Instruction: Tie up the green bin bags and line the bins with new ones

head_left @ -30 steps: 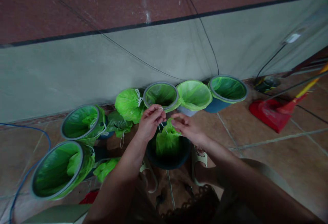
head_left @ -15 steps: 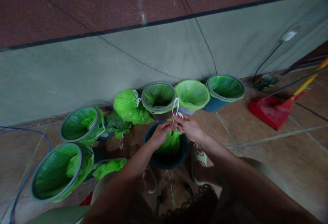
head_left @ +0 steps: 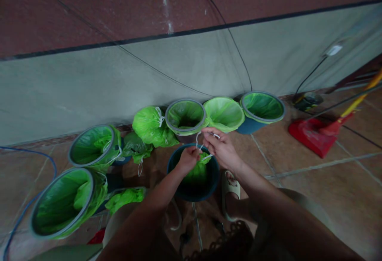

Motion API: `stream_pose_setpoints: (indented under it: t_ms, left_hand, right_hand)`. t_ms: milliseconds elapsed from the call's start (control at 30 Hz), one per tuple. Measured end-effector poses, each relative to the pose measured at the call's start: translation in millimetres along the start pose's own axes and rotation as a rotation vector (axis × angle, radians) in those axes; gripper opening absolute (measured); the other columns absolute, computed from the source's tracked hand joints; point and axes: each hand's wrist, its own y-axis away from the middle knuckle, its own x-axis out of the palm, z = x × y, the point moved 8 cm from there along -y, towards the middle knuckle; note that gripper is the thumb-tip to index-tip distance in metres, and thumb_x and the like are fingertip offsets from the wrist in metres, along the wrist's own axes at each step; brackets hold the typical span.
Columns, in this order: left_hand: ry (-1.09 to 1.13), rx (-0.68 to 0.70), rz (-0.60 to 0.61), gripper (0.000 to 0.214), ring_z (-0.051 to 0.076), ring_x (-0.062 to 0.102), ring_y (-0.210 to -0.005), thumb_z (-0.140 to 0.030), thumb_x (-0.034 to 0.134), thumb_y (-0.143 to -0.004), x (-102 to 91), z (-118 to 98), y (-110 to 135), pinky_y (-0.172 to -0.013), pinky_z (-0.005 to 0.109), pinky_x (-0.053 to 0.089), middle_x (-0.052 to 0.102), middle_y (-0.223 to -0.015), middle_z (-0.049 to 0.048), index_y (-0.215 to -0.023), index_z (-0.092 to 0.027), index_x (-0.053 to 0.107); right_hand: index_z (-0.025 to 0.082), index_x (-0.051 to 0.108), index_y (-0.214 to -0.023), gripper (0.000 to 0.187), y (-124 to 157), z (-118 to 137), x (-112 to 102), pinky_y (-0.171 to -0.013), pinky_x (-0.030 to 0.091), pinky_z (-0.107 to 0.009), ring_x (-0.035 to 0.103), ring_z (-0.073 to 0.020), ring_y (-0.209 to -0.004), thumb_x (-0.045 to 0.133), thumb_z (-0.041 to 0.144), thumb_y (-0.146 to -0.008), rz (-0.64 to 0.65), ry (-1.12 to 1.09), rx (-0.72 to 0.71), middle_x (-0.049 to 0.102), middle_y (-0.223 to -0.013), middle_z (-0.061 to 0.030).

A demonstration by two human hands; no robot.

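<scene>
A dark blue bin (head_left: 179, 187) stands on the tiled floor between my feet, with a green bag (head_left: 195, 173) gathered inside it. My left hand (head_left: 187, 160) is closed on the bag's neck over the bin. My right hand (head_left: 221, 149) is just right of it and higher, pinching the white drawstring (head_left: 199, 138), which loops up between the two hands. Both hands are over the bin's far rim.
Several bins lined with green bags (head_left: 185, 115) stand along the grey wall, with a tied green bag (head_left: 151, 125) among them. Two more lined bins (head_left: 64, 201) are at the left. A red dustpan (head_left: 313, 135) and a blue cable (head_left: 18, 221) lie on the floor.
My left hand came down from above the bin to the bag's neck and my right hand lifted a little, pulling the white drawstring up; the bag is bunched tighter.
</scene>
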Motion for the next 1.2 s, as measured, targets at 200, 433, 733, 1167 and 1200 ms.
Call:
stream_pose_setpoints:
  t_ms: [200,433,733,1167,1200]
  left_hand:
    - [-0.41,0.288,0.361,0.013,0.012,0.046,-0.056,-0.02,0.056,-0.076,42.4,-17.1,24.0,-0.057,0.026,0.034,0.055,-0.059,-0.0021,-0.065,-0.019,0.062]
    - [-0.259,0.125,0.232,0.029,0.012,0.047,-0.055,-0.032,0.052,-0.086,27.1,-2.8,10.7,-0.057,0.026,0.035,0.052,-0.054,-0.0018,-0.069,-0.016,0.07]
    - [0.123,-0.112,0.058,0.026,0.009,0.045,-0.05,-0.03,0.058,-0.078,-0.9,16.0,-3.2,-0.054,0.023,0.033,0.055,-0.054,-0.0006,-0.059,-0.013,0.062]
    - [-0.654,0.464,0.191,0.012,0.017,0.057,-0.069,-0.018,0.057,-0.079,-5.7,-48.3,16.7,-0.086,0.035,0.043,0.064,-0.065,-0.0011,-0.074,-0.021,0.067]
    - [-0.716,0.527,0.192,0.013,0.018,0.059,-0.073,-0.015,0.056,-0.08,-3.4,-53.6,21.1,-0.094,0.038,0.041,0.066,-0.069,-0.0001,-0.076,-0.022,0.067]
  right_hand:
    - [0.019,0.063,-0.091,0.033,1.4,1.4,10.7,-0.039,0.009,-0.021,0.019,-0.0036,-0.041,0.073,0.045,-0.072,0.075,-0.077,0.072,0.045,-0.055,0.0074]
    - [0.024,0.059,-0.113,0.049,-12.6,-5.5,-8.5,-0.075,0.05,-0.029,0.062,-0.0152,-0.084,0.043,0.064,-0.088,0.067,-0.026,0.063,0.066,-0.101,-0.0052]
    - [0.016,0.065,-0.115,0.031,3.2,-51.5,-7.3,-0.083,0.044,-0.036,0.064,-0.0254,-0.091,0.051,0.031,-0.091,0.294,1.219,0.035,0.071,-0.099,-0.0141]
    - [0.018,0.072,-0.079,0.023,-3.1,-31.9,-12.3,-0.073,0.042,-0.031,0.059,-0.0186,-0.073,0.05,0.01,-0.08,0.206,1.171,-0.143,0.069,-0.079,-0.0075]
    - [0.019,0.072,-0.083,0.025,-3.8,-31.3,-9.9,-0.075,0.043,-0.031,0.06,-0.018,-0.076,0.049,0.009,-0.08,0.225,1.073,-0.17,0.07,-0.083,-0.0063]
